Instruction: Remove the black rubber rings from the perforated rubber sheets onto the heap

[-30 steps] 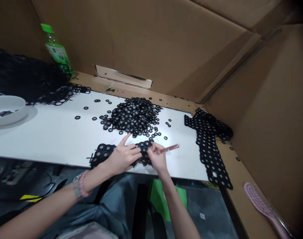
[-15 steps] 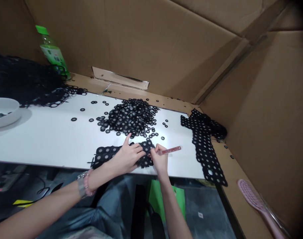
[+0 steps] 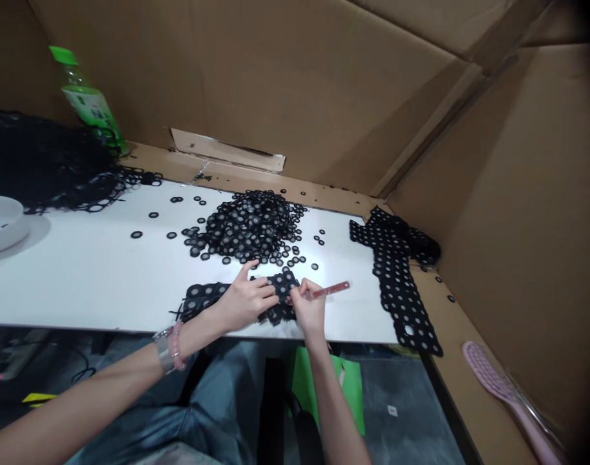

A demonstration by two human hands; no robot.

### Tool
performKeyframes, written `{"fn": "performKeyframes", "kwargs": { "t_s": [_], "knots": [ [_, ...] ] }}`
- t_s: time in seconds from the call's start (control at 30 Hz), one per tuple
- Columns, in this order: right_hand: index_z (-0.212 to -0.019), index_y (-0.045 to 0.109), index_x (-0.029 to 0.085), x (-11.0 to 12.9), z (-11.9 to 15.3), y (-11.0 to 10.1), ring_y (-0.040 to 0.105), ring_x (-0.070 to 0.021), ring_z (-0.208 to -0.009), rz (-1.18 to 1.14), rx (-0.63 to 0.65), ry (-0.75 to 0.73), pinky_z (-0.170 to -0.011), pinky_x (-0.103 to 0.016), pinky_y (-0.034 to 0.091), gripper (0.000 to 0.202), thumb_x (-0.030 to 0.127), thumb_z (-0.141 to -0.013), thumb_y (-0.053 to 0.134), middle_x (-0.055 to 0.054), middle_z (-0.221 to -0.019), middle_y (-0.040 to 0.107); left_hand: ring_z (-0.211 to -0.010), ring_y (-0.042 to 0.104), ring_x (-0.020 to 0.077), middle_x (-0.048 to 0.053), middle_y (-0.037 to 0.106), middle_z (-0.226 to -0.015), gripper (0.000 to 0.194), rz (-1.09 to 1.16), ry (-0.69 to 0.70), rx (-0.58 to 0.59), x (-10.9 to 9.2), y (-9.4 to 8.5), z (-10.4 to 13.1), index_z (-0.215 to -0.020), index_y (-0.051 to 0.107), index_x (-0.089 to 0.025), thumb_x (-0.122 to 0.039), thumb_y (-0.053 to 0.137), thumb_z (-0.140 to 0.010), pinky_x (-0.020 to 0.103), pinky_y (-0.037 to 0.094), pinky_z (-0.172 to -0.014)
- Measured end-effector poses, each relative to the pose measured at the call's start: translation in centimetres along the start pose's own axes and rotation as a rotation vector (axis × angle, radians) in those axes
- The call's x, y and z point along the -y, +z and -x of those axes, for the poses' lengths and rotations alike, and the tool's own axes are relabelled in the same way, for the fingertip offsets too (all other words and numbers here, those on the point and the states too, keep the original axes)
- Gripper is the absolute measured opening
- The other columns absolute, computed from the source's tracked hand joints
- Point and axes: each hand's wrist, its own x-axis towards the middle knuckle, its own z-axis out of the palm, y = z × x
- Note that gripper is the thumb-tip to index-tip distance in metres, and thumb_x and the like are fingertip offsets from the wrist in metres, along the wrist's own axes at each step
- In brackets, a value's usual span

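Note:
A black strip set with rows of round grey-centred discs (image 3: 192,303) lies along the front edge of the white table. Across it rests my left hand (image 3: 246,300), several fingers bent and pressed on the strip, one finger stretched toward the loose pile. My right hand (image 3: 310,309) is closed in a pinch round a slim tool with a clear reddish handle (image 3: 331,290). The tool's tip is hidden by the fingers at the strip's right end. Just beyond both hands sits a heap of small black rings with grey centres (image 3: 251,226).
A longer disc-covered black piece (image 3: 396,271) hangs over the table's right side. Pink hairbrush (image 3: 488,371) at lower right. On the left are a white bowl (image 3: 8,213), a tangled black heap (image 3: 42,161) and a green-capped bottle (image 3: 88,103). Cardboard walls (image 3: 285,77) enclose the table.
The stretched finger of my left hand has bent toward the right, near the pile's edge. My right hand keeps its pinch on the tool. The view has shifted slightly.

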Motion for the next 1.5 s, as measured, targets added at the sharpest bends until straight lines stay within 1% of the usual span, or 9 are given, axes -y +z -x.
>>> {"fn": "performKeyframes", "kwargs": {
  "t_s": [0.37,0.7,0.9,1.03,1.13,1.27,1.37,1.47,1.5],
  "knots": [
    [-0.049,0.027,0.021,0.1,0.1,0.1,0.027,-0.0077,-0.043,0.054,0.016,-0.035,-0.042,-0.020,0.023,0.024,0.014,-0.060,0.047,0.009,-0.044,0.025,-0.059,0.045,0.0103,-0.004,0.055,-0.058,0.032,-0.037,0.025,-0.136,-0.4,-0.1,-0.2,-0.072,0.061,-0.019,-0.010,0.036,-0.089,0.042,0.022,-0.096],
    [-0.049,0.027,0.021,0.2,0.2,0.4,0.026,-0.0079,-0.044,0.117,0.030,-0.104,-0.044,-0.021,0.022,0.024,0.014,-0.060,0.046,0.009,-0.044,0.026,-0.057,0.045,0.0092,-0.005,0.057,-0.057,0.031,-0.050,0.059,-0.180,-0.4,0.0,-0.1,-0.069,0.060,-0.019,-0.010,0.037,-0.088,0.040,0.022,-0.100],
    [-0.049,0.027,0.021,0.1,0.8,0.7,0.027,-0.0083,-0.044,0.283,0.071,-0.191,-0.045,-0.022,0.023,0.023,0.015,-0.062,0.045,0.008,-0.045,0.027,-0.056,0.045,0.0088,-0.006,0.055,-0.056,0.033,-0.075,0.043,-0.210,-0.3,0.3,0.1,-0.069,0.060,-0.019,-0.008,0.035,-0.087,0.038,0.021,-0.102],
    [-0.048,0.027,0.021,0.2,0.8,0.6,0.026,-0.0080,-0.043,0.201,0.070,-0.145,-0.044,-0.023,0.021,0.024,0.013,-0.061,0.045,0.008,-0.044,0.026,-0.056,0.045,0.0096,-0.005,0.056,-0.056,0.031,-0.059,0.024,-0.221,-0.4,0.0,0.3,-0.073,0.060,-0.020,-0.009,0.035,-0.087,0.039,0.020,-0.101],
    [-0.046,0.029,0.021,0.1,0.4,0.2,0.029,-0.0077,-0.042,0.041,0.094,-0.073,-0.043,-0.022,0.024,0.026,0.015,-0.062,0.050,0.009,-0.042,0.029,-0.060,0.047,0.0113,-0.004,0.057,-0.061,0.027,-0.024,0.016,-0.111,-0.7,-0.6,0.4,-0.075,0.060,-0.020,-0.009,0.038,-0.085,0.040,0.023,-0.099],
    [-0.051,0.028,0.022,0.1,0.1,-0.3,0.029,-0.0067,-0.036,-0.127,0.072,0.014,-0.044,-0.022,0.036,0.031,0.024,-0.072,0.049,0.011,-0.038,0.030,-0.077,0.053,0.0173,0.000,0.061,-0.077,0.007,0.070,-0.048,0.207,-1.4,-2.4,0.7,-0.079,0.060,-0.020,-0.022,0.061,-0.073,0.040,0.028,-0.093],
    [-0.052,0.031,0.021,0.1,0.3,-0.5,0.027,-0.0057,-0.036,-0.336,0.031,0.085,-0.048,-0.023,0.042,0.031,0.025,-0.073,0.055,0.012,-0.039,0.032,-0.088,0.053,0.0219,0.003,0.061,-0.087,0.035,0.187,-0.093,0.365,-1.6,-4.3,0.9,-0.086,0.061,-0.021,-0.044,0.070,-0.062,0.040,0.030,-0.091],
    [-0.052,0.033,0.020,0.2,0.4,-0.5,0.026,-0.0053,-0.037,-0.430,-0.010,0.094,-0.050,-0.023,0.045,0.032,0.025,-0.071,0.059,0.012,-0.039,0.033,-0.088,0.055,0.0238,0.004,0.061,-0.088,0.055,0.269,-0.058,0.420,-1.1,-6.0,0.3,-0.091,0.062,-0.020,-0.062,0.066,-0.056,0.042,0.028,-0.092],
    [-0.052,0.033,0.020,0.3,0.5,-0.5,0.027,-0.0052,-0.037,-0.454,-0.049,0.089,-0.050,-0.023,0.045,0.032,0.024,-0.070,0.059,0.012,-0.039,0.033,-0.087,0.056,0.0230,0.004,0.062,-0.088,0.055,0.300,-0.026,0.432,-0.8,-6.2,-0.2,-0.092,0.062,-0.020,-0.064,0.063,-0.059,0.040,0.029,-0.091]
  ]
}}
